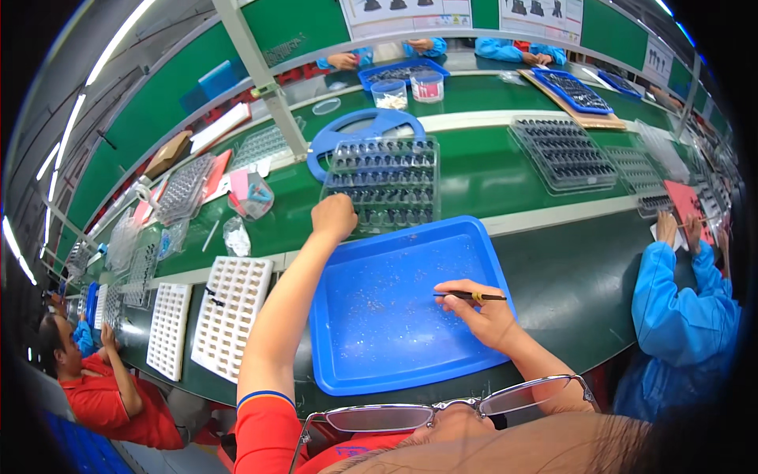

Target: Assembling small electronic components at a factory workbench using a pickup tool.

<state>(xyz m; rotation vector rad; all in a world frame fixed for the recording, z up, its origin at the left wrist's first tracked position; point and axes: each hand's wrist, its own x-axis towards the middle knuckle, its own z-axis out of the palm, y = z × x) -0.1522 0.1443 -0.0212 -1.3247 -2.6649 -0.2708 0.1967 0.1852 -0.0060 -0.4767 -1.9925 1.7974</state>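
My left hand (pixel 335 216), fingers curled, is at the near left corner of a clear plastic tray (pixel 383 183) with rows of small black parts. Its fingertips are hidden, so I cannot make out what they hold. Over the blue tray (pixel 332 378), my right hand (pixel 483 320) grips a slim dark pen-like tool (pixel 493 297) with a yellowish band, its tip pointing left. Small pale specks are scattered across the blue tray's floor. Beneath the far side of the clear tray lies a blue ring-shaped plastic piece (pixel 322 145).
Two white trays with rows of pockets (pixel 229 312) stand left, one bearing a few black parts. Behind are round tubs (pixel 389 95). Another filled clear tray (pixel 564 154) lies right. Co-workers sit left, right (pixel 683 308) and across; a metal post (pixel 264 83) rises back left.
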